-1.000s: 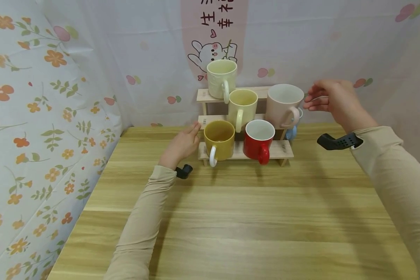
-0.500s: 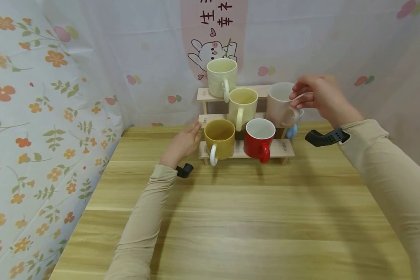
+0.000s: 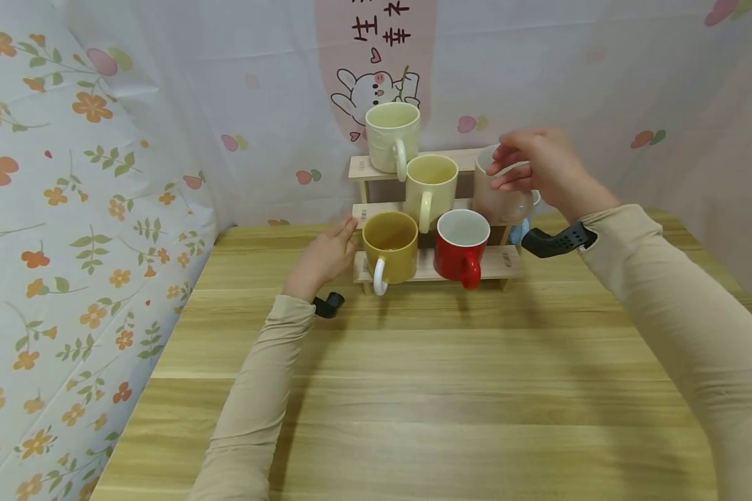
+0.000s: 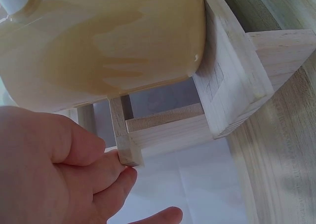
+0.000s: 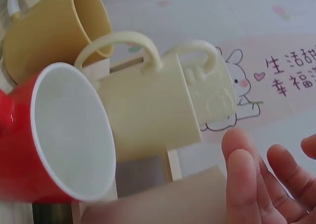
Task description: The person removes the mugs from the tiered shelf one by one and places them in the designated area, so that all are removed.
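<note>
A three-tier wooden rack (image 3: pixel 503 260) bears several mugs. My left hand (image 3: pixel 326 259) is at its left end; in the left wrist view the fingertips touch the end of a wooden post (image 4: pixel 130 152), close by the mustard mug (image 4: pixel 113 41). My right hand (image 3: pixel 542 167) holds nothing, its fingers loosely bent in front of the pale pink mug (image 3: pixel 490 198), hiding part of its rim. On the bottom tier are the mustard mug and a red mug (image 3: pixel 454 254) with a white inside. A pale yellow mug (image 5: pixel 148 105) stands on the middle tier, a cream-green mug (image 3: pixel 388 146) on top.
Something light blue (image 3: pixel 517 233) shows behind the rack's right end, mostly hidden. A patterned cloth (image 3: pixel 257 104) hangs right behind the rack, and a floral one (image 3: pixel 94 278) along the left. The wooden table (image 3: pixel 413 390) stretches in front.
My right hand has moved left, from beside the pale pink mug to in front of it. The left hand stays at the rack's left end, and the mugs stay in place.
</note>
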Available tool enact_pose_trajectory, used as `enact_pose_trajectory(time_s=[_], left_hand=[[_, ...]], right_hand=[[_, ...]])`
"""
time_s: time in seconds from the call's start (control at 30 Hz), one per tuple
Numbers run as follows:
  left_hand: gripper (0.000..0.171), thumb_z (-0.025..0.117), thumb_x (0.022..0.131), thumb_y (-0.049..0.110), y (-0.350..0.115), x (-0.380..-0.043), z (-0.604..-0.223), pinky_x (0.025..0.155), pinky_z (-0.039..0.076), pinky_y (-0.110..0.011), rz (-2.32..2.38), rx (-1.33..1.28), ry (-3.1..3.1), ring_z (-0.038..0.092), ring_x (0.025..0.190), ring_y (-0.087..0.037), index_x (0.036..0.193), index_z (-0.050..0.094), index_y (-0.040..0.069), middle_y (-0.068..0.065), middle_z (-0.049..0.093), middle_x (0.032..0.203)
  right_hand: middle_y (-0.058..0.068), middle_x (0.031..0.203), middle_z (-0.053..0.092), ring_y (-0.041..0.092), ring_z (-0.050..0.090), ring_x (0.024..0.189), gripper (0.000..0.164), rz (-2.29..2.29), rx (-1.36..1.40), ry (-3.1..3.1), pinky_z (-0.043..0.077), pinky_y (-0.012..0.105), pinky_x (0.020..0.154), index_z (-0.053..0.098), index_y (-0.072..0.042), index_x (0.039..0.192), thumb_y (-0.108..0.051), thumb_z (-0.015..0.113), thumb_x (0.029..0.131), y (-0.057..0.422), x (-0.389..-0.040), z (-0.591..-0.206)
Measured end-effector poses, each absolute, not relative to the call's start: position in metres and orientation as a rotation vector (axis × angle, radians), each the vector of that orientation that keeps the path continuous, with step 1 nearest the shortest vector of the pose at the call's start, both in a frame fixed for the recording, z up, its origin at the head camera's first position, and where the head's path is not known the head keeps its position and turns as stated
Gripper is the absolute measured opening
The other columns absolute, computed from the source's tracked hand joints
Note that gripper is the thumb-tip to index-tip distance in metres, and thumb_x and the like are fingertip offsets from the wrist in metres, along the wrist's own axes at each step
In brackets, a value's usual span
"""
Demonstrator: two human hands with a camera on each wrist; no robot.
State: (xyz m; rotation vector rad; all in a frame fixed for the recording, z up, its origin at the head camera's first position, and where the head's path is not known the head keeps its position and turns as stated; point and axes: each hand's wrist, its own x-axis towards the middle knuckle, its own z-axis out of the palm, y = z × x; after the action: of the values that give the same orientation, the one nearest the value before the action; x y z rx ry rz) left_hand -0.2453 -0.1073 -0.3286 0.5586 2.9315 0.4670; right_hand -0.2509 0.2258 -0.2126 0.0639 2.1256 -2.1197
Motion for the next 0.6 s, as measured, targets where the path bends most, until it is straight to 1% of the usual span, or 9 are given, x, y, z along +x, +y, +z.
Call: enact_pose_trajectory(time_s=[0.3,0.5,0.6], left_hand=[[0.053,0.026,0.101,0.021,-0.108,-0.244,-0.328,0.117,0.027,-0.043,0.463,0.557,2.933,0.028,0.142,-0.032,0.153,0.021,0.01,-0.007,0.018,0.16],[0.053,0.025,0.101,0.022,-0.108,-0.245,-0.329,0.117,0.027,-0.043,0.471,0.551,2.937,0.028,0.142,-0.032,0.153,0.02,0.01,-0.008,0.018,0.16],[0.053,0.024,0.101,0.022,-0.109,-0.245,-0.33,0.117,0.027,-0.044,0.472,0.548,2.93,0.028,0.142,-0.033,0.153,0.02,0.011,-0.007,0.017,0.16]], right_hand=[[0.011,0.072,0.069,0.025,0.068,0.055,0.02,-2.143,0.081,2.05,0.059,0.031,0.055,0.061,0.002,0.088,-0.017,0.056,0.092,0.205,-0.255,-0.21],[0.008,0.075,0.07,0.022,0.069,0.059,0.021,-2.048,0.102,2.098,0.06,0.03,0.057,0.06,-0.002,0.096,-0.023,0.056,0.093,0.189,-0.261,-0.209],[0.007,0.076,0.071,0.022,0.069,0.059,0.025,-2.024,0.113,2.101,0.059,0.029,0.057,0.058,-0.002,0.101,-0.025,0.056,0.094,0.182,-0.264,-0.21]])
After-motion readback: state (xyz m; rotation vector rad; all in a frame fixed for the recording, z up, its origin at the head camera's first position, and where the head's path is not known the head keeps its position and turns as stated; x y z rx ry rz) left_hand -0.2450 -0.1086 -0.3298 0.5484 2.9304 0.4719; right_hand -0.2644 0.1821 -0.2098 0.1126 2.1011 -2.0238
